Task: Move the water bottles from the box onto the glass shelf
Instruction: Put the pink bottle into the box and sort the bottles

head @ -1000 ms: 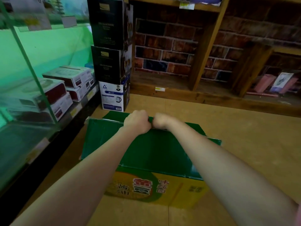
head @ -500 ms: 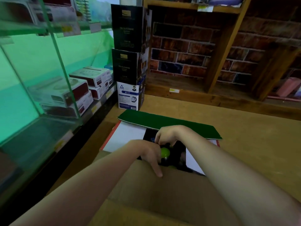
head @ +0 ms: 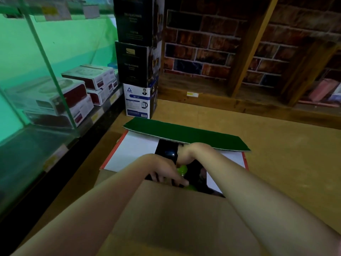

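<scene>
Far left: glass shelf point(head: 36, 141), holding boxed goods point(head: 55, 100). Centre, near you: open box point(head: 166, 218) on the floor, green flap point(head: 184, 133) folded back. Your left hand point(head: 164, 170) reaches inside, fingers curled beside a green bottle cap point(head: 181, 169); grip unclear. Your right hand point(head: 186, 154) dips in behind it, fingers hidden.

Box point(head: 166, 218) opening narrow: near brown flap point(head: 175, 218) covers the front half, far green flap point(head: 184, 134) stands over the back edge, white side flaps point(head: 132, 154) close in left and right. Both hands, left hand point(head: 164, 172) and right hand point(head: 188, 154), fill the dark gap. Glass shelf point(head: 33, 145) to the left: bare front stretch, white-and-red cartons point(head: 55, 97) occupy the rear. Stacked boxes point(head: 138, 71) block the far end. Floor point(head: 276, 154) right of box open.
</scene>
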Tool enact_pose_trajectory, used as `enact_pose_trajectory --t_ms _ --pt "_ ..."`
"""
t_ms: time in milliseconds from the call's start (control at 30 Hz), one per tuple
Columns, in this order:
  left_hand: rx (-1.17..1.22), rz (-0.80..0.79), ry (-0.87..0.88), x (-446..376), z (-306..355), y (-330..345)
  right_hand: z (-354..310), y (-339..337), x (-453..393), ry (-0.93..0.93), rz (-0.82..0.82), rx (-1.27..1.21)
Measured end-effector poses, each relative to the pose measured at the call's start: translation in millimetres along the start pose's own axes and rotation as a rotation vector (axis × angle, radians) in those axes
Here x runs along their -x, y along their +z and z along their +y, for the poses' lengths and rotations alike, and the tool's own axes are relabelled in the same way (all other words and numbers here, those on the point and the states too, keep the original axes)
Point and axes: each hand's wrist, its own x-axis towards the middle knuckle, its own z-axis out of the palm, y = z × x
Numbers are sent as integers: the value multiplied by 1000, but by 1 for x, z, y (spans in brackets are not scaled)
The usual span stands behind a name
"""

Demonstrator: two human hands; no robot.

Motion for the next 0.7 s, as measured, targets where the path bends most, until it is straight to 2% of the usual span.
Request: enact_pose_trajectory --t_ms 67,167,333,467,700 --pt "45 72 -23 -8 -3 -2 1 2 -7 26 139 -112" --pt "-30 327 -79 -26 3 -1 5 1 -16 28 341 -244" --pt "108 515 -222 -43 27 -3 30 -12 -45 36 601 -143" --pt "207 545 -220 -59 32 -9 39 -23 -68 19 567 -168" --pt "194 501 -213 -72 13 -7 33 -17 -94 57 561 -141"
